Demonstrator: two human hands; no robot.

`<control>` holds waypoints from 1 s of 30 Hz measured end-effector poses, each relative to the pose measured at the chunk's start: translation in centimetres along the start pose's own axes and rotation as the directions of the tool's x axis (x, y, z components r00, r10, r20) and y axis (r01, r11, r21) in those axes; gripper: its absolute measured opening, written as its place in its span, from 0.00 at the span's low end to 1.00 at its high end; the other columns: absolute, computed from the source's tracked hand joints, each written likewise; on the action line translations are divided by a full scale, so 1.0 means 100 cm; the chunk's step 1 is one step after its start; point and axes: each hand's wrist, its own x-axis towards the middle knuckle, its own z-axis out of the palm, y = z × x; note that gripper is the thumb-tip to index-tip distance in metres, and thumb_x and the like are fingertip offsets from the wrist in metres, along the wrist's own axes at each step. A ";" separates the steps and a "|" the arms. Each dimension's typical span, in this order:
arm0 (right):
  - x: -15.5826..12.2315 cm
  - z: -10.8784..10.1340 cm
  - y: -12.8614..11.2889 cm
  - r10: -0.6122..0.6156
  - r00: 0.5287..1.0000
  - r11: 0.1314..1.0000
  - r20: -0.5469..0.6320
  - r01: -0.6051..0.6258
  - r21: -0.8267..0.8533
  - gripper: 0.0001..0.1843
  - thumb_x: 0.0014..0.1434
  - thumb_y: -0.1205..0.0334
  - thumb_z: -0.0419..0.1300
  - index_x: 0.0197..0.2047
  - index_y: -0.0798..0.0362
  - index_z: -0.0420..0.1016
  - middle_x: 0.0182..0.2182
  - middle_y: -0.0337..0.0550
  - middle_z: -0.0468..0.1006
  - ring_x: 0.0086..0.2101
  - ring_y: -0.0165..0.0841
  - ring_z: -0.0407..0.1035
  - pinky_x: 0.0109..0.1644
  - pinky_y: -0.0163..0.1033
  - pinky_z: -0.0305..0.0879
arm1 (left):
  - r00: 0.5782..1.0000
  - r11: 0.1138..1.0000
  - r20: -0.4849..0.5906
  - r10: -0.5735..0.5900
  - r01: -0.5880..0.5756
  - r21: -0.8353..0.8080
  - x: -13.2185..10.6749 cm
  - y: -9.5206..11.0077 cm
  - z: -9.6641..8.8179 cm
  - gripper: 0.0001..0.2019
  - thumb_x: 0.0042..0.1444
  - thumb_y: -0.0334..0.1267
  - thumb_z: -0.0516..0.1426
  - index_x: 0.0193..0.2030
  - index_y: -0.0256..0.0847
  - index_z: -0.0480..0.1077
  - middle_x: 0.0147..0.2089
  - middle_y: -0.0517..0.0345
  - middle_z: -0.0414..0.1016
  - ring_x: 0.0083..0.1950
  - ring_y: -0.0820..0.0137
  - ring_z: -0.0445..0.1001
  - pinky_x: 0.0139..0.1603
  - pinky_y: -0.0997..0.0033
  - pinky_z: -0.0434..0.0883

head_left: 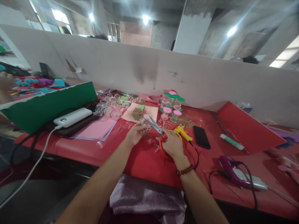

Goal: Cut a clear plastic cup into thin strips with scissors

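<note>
Now, left of the yellow plastic glue gun [184,132], the left hand [135,133] pinches a small round pink piece [145,122]; the right hand [173,143] grips orange-handled metal scissors [157,127]. Seems like snipping; another cut needs steady holding.

Right wrist bracelet [185,170]: round, dark reddish-brown beads are circling in a single strand.
Forearms [102,180]: both are showing bare.
Lap fabric [147,199]: velvety greyish-mauve folds are catching the light.
</note>
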 end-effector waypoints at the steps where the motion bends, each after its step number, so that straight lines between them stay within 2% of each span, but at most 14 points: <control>1: 0.000 0.000 0.000 -0.005 1.000 1.000 -0.005 0.005 0.003 0.26 0.57 0.42 0.58 0.54 0.46 0.69 0.44 0.47 0.75 0.44 0.39 0.69 0.46 0.39 0.62 | 1.000 1.000 -0.004 0.004 -0.004 0.000 0.000 0.000 0.000 0.13 0.47 0.23 0.59 0.42 0.34 0.74 0.33 0.56 0.80 0.34 0.71 0.79 0.35 0.75 0.74; 8: -0.001 0.000 -0.001 -0.021 1.000 1.000 -0.020 0.021 0.013 0.23 0.59 0.45 0.58 0.54 0.46 0.69 0.44 0.46 0.76 0.43 0.39 0.70 0.45 0.39 0.62 | 1.000 1.000 -0.002 0.016 -0.016 -0.009 0.001 -0.002 -0.001 0.11 0.47 0.22 0.59 0.39 0.34 0.74 0.34 0.55 0.79 0.34 0.71 0.78 0.36 0.75 0.73; 16: -0.002 -0.001 -0.002 -0.026 1.000 1.000 -0.008 0.026 0.002 0.23 0.60 0.44 0.55 0.54 0.46 0.70 0.42 0.45 0.77 0.41 0.38 0.71 0.42 0.37 0.61 | 1.000 1.000 -0.008 0.013 -0.013 -0.007 0.001 -0.001 -0.001 0.10 0.47 0.22 0.59 0.38 0.34 0.74 0.35 0.54 0.80 0.34 0.71 0.78 0.36 0.75 0.74; 30: -0.002 -0.004 -0.004 0.009 1.000 1.000 -0.001 -0.009 -0.030 0.25 0.58 0.42 0.57 0.55 0.45 0.68 0.45 0.46 0.76 0.43 0.38 0.71 0.43 0.39 0.62 | 0.999 1.000 0.031 0.014 -0.014 0.014 0.003 -0.003 -0.003 0.13 0.47 0.22 0.59 0.41 0.34 0.74 0.37 0.53 0.80 0.35 0.71 0.79 0.37 0.76 0.74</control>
